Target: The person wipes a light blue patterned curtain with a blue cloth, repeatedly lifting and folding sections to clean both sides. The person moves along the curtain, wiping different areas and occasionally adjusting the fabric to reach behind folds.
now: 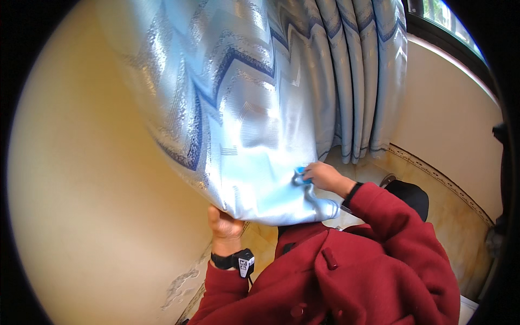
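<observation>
From my remote seat I judge the work to be partway: the lower part of the light-blue curtain is spread in front of the person's lap, while its upper part runs up out of view. My left grip, the left hand, is closed on the bottom edge near its left corner, its fingers mostly hidden by cloth. My right grip, the right hand, pinches a small blue thing against the fabric near the right edge; I cannot tell what it is. The gathered folds farther right hang down with neither hand on them, so I take that stretch as left over.

Around me, a cream wall stands close on the left, and a window shows at upper right above the tiled floor. The curtain itself hides much of that floor, and the red coat fills the lower foreground.
</observation>
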`<state>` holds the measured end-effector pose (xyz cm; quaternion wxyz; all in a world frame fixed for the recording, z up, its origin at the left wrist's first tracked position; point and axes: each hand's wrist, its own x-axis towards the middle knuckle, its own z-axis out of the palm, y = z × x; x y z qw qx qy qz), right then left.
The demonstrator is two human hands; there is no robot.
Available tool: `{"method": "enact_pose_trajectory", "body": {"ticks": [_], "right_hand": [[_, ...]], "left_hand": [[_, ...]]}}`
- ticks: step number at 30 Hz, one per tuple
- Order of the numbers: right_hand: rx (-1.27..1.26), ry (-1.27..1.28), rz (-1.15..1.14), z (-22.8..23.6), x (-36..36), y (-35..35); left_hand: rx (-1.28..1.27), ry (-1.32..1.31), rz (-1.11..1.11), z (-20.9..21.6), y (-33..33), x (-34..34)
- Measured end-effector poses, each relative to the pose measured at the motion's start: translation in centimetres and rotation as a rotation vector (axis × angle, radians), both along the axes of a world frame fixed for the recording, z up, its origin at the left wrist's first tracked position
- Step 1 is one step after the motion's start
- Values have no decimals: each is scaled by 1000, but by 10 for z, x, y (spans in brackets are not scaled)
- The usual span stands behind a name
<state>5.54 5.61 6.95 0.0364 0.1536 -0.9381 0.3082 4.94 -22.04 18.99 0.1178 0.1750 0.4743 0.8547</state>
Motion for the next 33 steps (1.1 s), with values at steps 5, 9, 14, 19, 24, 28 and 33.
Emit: {"method": "enact_pose_trajectory", "body": {"ticks": [5,9,14,19,24,28,33], "right_hand": [[-678,470,-234,58,12,6],[-476,958,155,135,6,-27],[17,792,-441,73,-34,53],[-537,293,-812,-26,-23,91],[-784,406,-133,-19,-1,-37],[-352,344,18,-70,21,-37],[-70,-472,-514,-129,45,34]], "left_hand": [[-638,220,190,2,19,16],[-571,241,113,-24,30,17],[-169,148,-156,-11,-19,-6],[-341,-188,306,-16,-26,-14],[-478,-234,37,-116,44,12],[-312,-211,46,-101,22,-8],[-103,43,237,-8,-44,-40]]}}
